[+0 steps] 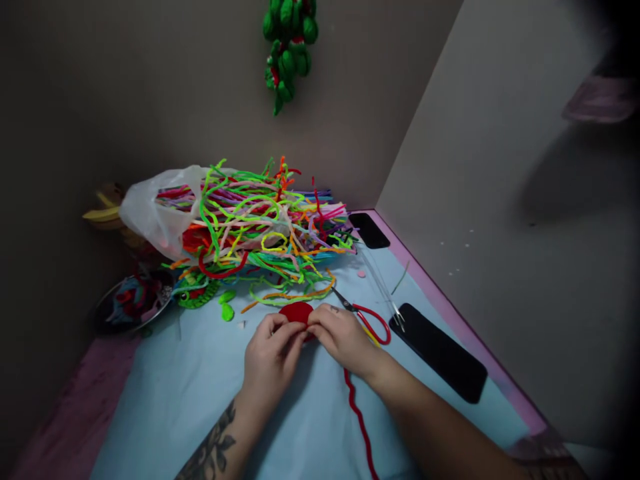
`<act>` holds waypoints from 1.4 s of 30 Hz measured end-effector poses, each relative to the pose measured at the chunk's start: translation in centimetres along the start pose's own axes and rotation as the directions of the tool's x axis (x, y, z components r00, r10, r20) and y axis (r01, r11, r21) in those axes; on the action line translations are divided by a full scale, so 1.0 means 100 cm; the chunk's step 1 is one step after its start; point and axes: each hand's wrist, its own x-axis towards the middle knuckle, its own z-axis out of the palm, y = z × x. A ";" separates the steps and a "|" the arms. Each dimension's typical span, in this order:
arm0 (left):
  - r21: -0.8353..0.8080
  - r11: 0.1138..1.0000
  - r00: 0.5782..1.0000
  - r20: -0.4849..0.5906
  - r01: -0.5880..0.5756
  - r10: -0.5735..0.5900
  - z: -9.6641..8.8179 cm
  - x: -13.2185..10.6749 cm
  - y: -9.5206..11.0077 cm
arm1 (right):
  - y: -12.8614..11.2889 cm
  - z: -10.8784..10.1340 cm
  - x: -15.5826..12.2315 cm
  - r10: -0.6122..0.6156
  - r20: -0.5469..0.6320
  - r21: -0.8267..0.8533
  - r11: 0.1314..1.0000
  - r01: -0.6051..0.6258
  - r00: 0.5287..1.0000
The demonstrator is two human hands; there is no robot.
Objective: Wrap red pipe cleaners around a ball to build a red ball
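In the middle of the table, my left hand (273, 353) and my right hand (345, 339) meet at a round red disc (296, 311), apparently made of fuzzy pipe cleaner. Fingers and thumbs of both hands pinch its near edge, covering much of it. From beneath my right hand a long red pipe cleaner (358, 413) runs toward the near edge of the view; whether it joins the disc is hidden. Scissors (354, 307) with red handles lie just beyond my right hand, blades pointing away to the left. Something yellow (371, 335) shows beside the handles.
A big heap of coloured pipe cleaners (260, 213) spills from a plastic bag (160, 207) at the back. Tweezers (399, 319) rest against a black phone (440, 353) on the right; another dark phone (369, 230) lies behind. A bowl (100, 327) and green pieces (227, 311) are left.
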 end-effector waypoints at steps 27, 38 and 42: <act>-0.148 0.986 0.997 0.031 0.076 -0.073 0.000 0.002 -0.001 | 0.000 0.015 -0.005 0.247 0.024 0.126 0.960 -0.248 0.969; -0.124 0.989 0.993 0.093 0.085 -0.074 0.000 0.003 0.002 | -0.001 0.016 -0.006 0.231 0.056 0.120 0.964 -0.236 0.971; -0.049 0.996 0.986 0.147 0.080 -0.072 -0.002 0.005 0.003 | -0.004 0.013 -0.005 0.237 0.084 0.123 0.961 -0.246 0.968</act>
